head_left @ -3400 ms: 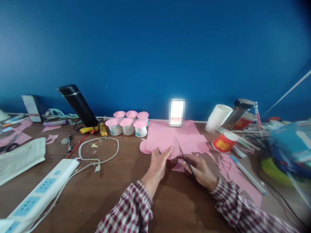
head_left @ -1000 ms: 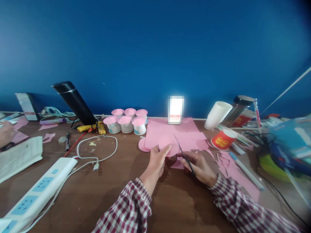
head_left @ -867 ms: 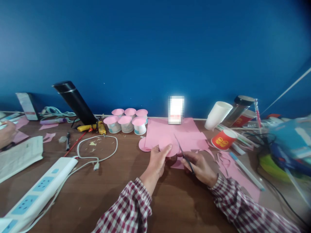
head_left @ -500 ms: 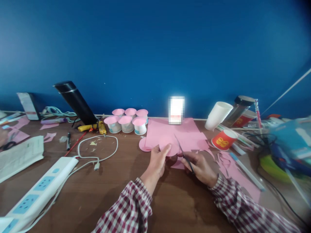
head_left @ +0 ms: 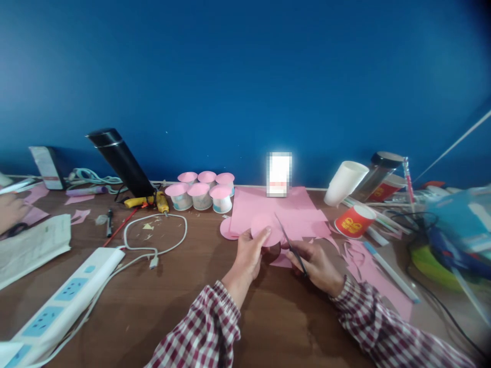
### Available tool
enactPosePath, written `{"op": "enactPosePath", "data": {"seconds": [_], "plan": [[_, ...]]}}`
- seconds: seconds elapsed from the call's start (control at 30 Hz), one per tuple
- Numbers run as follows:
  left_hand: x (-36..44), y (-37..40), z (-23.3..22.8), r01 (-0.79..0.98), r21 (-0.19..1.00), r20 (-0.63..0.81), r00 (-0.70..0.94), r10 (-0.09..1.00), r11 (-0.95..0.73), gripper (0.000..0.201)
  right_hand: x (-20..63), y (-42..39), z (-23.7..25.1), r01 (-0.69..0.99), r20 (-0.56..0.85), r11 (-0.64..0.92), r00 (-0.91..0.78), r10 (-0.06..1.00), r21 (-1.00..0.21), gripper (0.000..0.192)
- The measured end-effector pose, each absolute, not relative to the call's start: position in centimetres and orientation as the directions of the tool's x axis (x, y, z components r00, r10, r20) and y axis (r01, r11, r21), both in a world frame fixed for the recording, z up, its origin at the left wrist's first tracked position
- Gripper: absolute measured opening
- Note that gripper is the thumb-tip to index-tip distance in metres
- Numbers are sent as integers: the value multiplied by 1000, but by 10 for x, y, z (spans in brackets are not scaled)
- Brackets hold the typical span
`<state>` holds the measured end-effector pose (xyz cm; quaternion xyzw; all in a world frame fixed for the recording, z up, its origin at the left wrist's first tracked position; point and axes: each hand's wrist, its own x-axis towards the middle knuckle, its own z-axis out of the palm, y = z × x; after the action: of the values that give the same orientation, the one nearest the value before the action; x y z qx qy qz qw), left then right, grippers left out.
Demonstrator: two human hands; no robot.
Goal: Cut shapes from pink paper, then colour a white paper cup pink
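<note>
Right now your left hand [head_left: 248, 254] pinches a rounded piece of pink paper [head_left: 265, 231] by its lower edge, thumb on top, holding it just above the wooden table [head_left: 184, 286]. Your right hand [head_left: 315, 263] is closed around the handles of a pair of scissors [head_left: 288, 241], whose thin dark blades point up and away from you, meeting the right edge of that pink piece (whether the blades are parted is too fine to tell). The piece looks smooth and matte, with a curved upper outline, nearly a disc. It sits in front of a larger sheet of pink paper [head_left: 268, 207] lying flat on the table, and another pink disc [head_left: 227, 231] lies just left of it. Pink offcuts [head_left: 358, 258] are scattered to your right, near a red paper cup [head_left: 353, 222] lying on its side and a white cup [head_left: 344, 183]. Behind and left, six small cups capped with pink discs [head_left: 200, 191] stand in a cluster. A yellow glue gun [head_left: 149, 201] and a black flask [head_left: 120, 161] sit further left, with a white power strip [head_left: 61, 302] nearer you. At the far left edge another person's hand [head_left: 9, 214] shows.
</note>
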<state>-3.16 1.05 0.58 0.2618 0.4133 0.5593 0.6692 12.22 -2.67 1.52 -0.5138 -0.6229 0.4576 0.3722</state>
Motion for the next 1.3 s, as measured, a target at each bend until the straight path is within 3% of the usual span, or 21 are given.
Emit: {"op": "enactPosePath", "data": {"seconds": [0.9, 1.3], "plan": [[-32, 10, 8, -507, 814, -278, 85, 957, 281, 35, 124, -27, 9, 225, -9, 40, -209, 978, -974, 35], [-33, 10, 5, -565, 789, -202, 133, 970, 242, 37, 122, -26, 11, 240, -32, 14, -189, 981, -971, 40]]}}
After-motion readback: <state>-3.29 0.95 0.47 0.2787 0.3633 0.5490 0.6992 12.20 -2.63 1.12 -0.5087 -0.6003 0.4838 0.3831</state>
